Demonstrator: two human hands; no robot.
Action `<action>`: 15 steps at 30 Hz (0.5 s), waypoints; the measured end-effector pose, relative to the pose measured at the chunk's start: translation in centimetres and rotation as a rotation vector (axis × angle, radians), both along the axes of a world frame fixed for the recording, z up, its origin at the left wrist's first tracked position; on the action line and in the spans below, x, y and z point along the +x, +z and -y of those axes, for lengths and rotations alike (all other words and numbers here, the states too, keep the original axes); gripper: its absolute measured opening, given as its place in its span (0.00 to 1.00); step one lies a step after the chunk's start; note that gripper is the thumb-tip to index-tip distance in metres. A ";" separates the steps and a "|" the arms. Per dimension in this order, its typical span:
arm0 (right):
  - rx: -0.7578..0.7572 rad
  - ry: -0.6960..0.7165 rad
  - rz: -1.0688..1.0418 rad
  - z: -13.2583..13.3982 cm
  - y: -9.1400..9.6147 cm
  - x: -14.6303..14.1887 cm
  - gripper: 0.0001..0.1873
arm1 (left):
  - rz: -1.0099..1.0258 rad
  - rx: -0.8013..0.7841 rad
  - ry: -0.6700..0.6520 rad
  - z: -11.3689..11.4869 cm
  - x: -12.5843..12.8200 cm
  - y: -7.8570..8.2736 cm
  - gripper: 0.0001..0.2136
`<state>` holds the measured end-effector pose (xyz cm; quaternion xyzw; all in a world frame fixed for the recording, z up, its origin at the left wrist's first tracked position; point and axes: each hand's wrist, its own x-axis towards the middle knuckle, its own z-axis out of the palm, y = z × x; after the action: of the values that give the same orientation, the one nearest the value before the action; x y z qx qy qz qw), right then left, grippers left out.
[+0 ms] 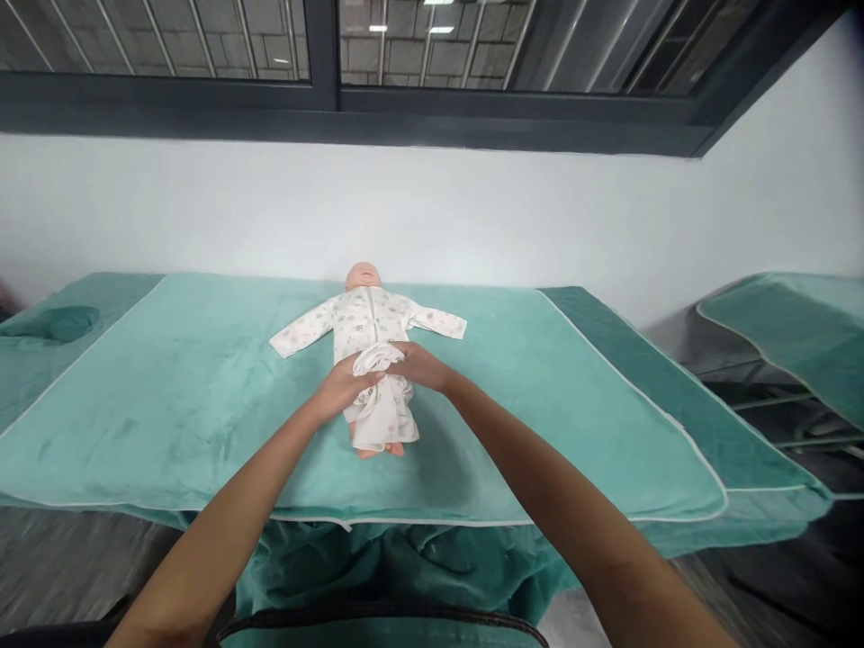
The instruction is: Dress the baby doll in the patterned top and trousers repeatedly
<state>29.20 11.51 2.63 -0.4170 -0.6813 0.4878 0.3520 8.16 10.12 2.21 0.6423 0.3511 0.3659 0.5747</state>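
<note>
A baby doll lies on its back, head toward the wall, in a white patterned long-sleeved top with both sleeves spread out. Above its lower body, both my hands grip a bunched white baby garment, likely pants, whose gathered upper part is between them. My left hand is closed on its left side, and my right hand on its right side. The lower part of the cloth hangs down over the doll's legs. Below it the doll's feet show. My fingertips are partly hidden by the folds.
The doll is on a bed with a green plush cover edged in white piping. Behind it stand a white wall and a dark window frame. Another green-covered bed is at the right. A green seat shows at the bottom edge.
</note>
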 end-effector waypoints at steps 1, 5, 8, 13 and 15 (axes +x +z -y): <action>0.021 0.031 0.076 0.1 0.0 -0.1 0.15 | 0.016 0.009 0.073 0.8 0.2 -0.2 0.23; 0.219 0.060 0.345 0.4 -0.8 -1.0 0.10 | 0.174 -0.201 0.295 5.2 1.4 -1.0 0.22; 0.458 0.138 0.527 0.5 -1.5 -2.1 0.06 | 0.304 -0.467 0.364 8.3 2.1 -0.9 0.23; 0.507 0.296 0.710 0.7 -1.4 -3.1 0.11 | 0.459 -0.577 0.532 11.6 2.4 -0.5 0.24; 0.506 0.320 0.782 0.8 -1.3 -3.4 0.09 | 0.514 -0.574 0.558 12.6 2.5 -0.7 0.23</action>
<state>25.76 10.74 1.31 -0.3604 -0.9151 0.1618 0.0806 10.67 -2.44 1.50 0.2273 0.4437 0.5415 0.6770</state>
